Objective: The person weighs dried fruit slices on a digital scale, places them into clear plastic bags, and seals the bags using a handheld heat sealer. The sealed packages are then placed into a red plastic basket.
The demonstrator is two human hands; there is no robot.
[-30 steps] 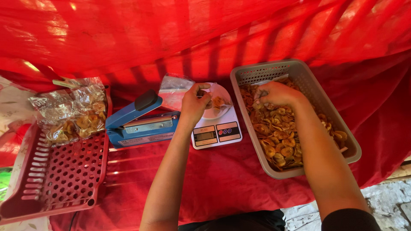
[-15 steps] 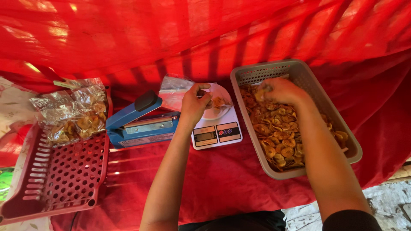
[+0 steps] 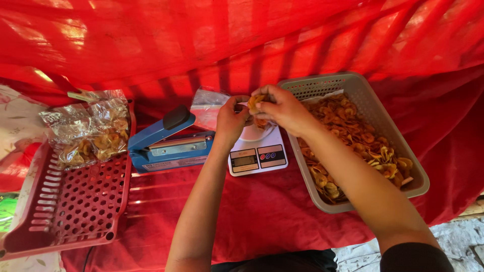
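**Chips going into the bag over the scale**

I saw the grey basket (image 3: 412, 163) right of my grip, well stocked. Far left, sealed packets (image 3: 88, 128) lay in the red tray (image 3: 70, 211). My right hand (image 3: 282, 108) was closed around chips (image 3: 256, 100); my left hand (image 3: 231, 121) pinched the clear bag (image 3: 206, 107), unsealed, above the scale (image 3: 258, 153).

Red cloth (image 3: 262, 216) under red tray (image 3: 65, 211), blue sealer (image 3: 169, 143), scale (image 3: 257, 156), grey basket (image 3: 353, 90).
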